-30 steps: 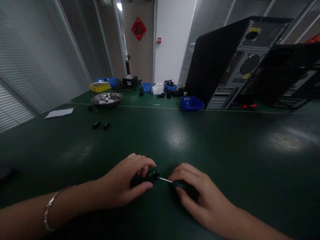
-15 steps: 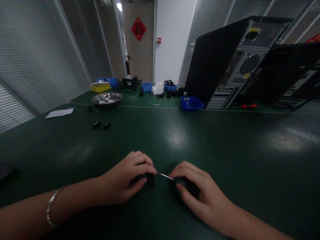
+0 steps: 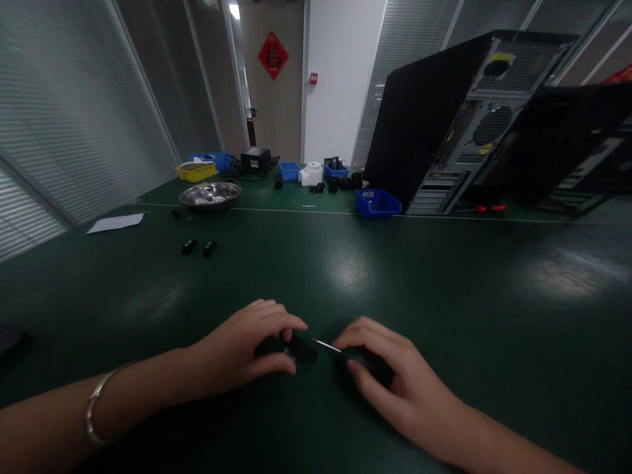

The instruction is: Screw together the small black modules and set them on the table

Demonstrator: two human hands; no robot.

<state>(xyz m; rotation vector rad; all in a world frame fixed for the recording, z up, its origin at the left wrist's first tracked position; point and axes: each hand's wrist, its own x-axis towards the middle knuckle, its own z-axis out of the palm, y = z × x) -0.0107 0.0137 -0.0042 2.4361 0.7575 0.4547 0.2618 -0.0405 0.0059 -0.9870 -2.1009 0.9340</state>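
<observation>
My right hand (image 3: 385, 378) is closed around the dark handle of a screwdriver (image 3: 327, 345), low over the green table. Its thin metal shaft points left toward my other hand. My left hand (image 3: 251, 342), with a silver bangle on the wrist, has thumb and index finger spread apart. Between and just beyond those fingertips is a small black part (image 3: 303, 350), tilted, near the screwdriver's tip. Whether a curled finger touches that part is too dark to make out.
Two small black pieces (image 3: 210, 248) lie left of centre, beyond my left hand. Farther back are a metal bowl (image 3: 210, 205), a white paper sheet (image 3: 116, 224), a yellow bin (image 3: 196, 174) and a blue bin (image 3: 379, 209). A black computer case (image 3: 419, 118) stands back right.
My left thumb and index finger have spread apart, loosening around the small black part. The part has turned and shows more to the right. My right hand keeps its hold on the screwdriver.
</observation>
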